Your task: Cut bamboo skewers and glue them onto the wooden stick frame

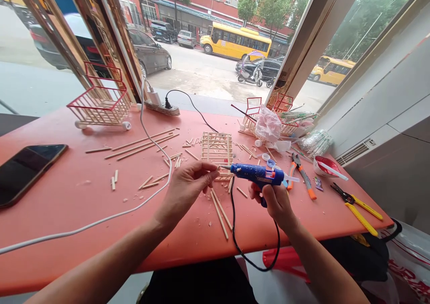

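Note:
My right hand (273, 198) grips a blue hot glue gun (255, 173) by its handle, with a clear glue stick (291, 178) poking out of the back. The gun's nozzle points left, to the fingertips of my left hand (191, 180). Those fingers are pinched together at the nozzle tip; what is between them is too small to make out. Just beyond my hands lies a small frame of wooden sticks (217, 147) on the table. Below my left fingers rest two loose wooden sticks (219, 216).
Cut sticks (144, 145) litter the pink table (101, 223). A red-rimmed stick cart (101, 102) stands back left, a phone (30, 171) at far left. To the right are orange-handled pliers (302, 176), yellow-handled cutters (356, 205) and a red bowl (327, 166). A black cord (233, 219) loops below the gun.

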A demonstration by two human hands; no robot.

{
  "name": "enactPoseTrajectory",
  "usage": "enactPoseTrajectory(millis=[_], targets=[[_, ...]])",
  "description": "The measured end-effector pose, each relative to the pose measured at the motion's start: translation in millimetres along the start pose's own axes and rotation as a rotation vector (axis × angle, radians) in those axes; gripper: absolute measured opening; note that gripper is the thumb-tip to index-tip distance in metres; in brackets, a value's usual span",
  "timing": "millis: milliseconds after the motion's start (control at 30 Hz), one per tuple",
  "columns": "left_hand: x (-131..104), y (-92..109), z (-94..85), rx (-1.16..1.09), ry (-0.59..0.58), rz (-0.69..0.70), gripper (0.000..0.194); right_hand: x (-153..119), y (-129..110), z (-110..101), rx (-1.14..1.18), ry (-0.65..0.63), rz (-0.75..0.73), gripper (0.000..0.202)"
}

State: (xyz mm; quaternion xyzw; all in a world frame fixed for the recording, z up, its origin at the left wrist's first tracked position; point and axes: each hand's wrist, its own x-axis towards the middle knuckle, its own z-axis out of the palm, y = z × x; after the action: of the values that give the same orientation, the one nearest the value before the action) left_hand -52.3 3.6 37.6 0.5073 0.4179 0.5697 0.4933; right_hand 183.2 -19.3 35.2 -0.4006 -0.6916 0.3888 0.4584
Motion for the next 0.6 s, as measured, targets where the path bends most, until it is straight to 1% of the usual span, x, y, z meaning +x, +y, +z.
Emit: enactPoseTrajectory(millis=[233,433,600], targets=[[-1.0,2.8,1.0,0.042,0.013,0.019,0.01,0.3,-1.4,-0.3,-0.055,-0.016,0.005,0.053],[-1.8,3.8,0.7,0.065,0.027,0.013,0.009,0.7,0.1,-0.9,-0.05,-0.018,-0.002,0.05],[-1.1,3.1,0.7,0.053,0.03,0.017,0.011,1.6,-0.7,-1.9,-0.097,-0.016,0.001,0.052]])
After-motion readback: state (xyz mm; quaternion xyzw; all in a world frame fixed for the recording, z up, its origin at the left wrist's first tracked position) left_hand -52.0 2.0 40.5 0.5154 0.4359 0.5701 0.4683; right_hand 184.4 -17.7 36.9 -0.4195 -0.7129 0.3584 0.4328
